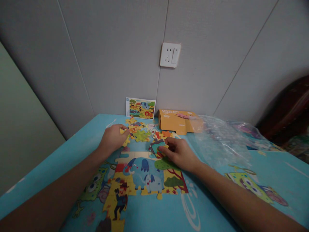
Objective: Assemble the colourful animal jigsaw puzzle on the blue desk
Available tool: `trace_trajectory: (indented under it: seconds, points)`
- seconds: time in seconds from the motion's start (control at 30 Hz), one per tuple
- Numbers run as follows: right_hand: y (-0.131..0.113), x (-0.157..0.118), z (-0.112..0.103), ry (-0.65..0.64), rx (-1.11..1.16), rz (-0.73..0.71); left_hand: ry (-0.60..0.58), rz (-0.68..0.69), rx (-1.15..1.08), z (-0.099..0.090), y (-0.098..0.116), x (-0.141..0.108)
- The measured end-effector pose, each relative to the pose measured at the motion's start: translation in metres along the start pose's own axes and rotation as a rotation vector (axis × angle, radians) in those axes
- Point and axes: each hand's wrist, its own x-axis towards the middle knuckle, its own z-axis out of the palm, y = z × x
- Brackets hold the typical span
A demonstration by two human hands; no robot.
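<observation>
My left hand (113, 139) is closed in a pinch on a yellow puzzle piece (126, 141), beside the pile of loose puzzle pieces (141, 135). Fingers of my right hand (180, 153) are closed on a teal puzzle piece (156, 147) with dark and yellow parts, just above the joined section. That joined puzzle section (148, 175) shows two blue elephants, a tree and a figure in a hat; it lies flat on the table, with its lower left part running toward me. My right fingertips hide part of the piece they hold.
A reference picture card (142, 108) leans on the wall beneath a white socket (170, 55). An orange box (178, 121) lies at the back, with crumpled clear plastic (222, 138) to its right. The blue tablecloth (212, 199) has cartoon prints.
</observation>
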Motion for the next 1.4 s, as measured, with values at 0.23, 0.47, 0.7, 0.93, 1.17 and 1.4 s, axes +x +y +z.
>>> trace_trajectory:
  seconds: [0.23, 0.47, 0.7, 0.93, 1.17, 1.4]
  points:
    - [-0.002, 0.0, 0.001, -0.01, 0.016, -0.024, -0.03, 0.27, -0.355, 0.004, 0.023, -0.023]
    - [-0.005, 0.0, 0.001, -0.037, 0.02, -0.024, -0.158, 0.412, -0.425, 0.009, 0.027, -0.032]
    - [-0.003, 0.0, 0.003, -0.038, 0.013, -0.028, -0.098, 0.359, -0.521, 0.014, 0.024, -0.027]
    - [-0.002, 0.0, 0.002, 0.068, 0.034, 0.007, -0.325, 0.084, -0.887, 0.02, 0.026, -0.03]
    - [0.007, 0.002, 0.003, 0.201, 0.059, 0.075, -0.427, 0.116, -1.075, 0.02, 0.029, -0.032]
    - [0.005, 0.002, 0.002, 0.209, 0.123, 0.088, -0.452, 0.102, -1.069, 0.02, 0.032, -0.035]
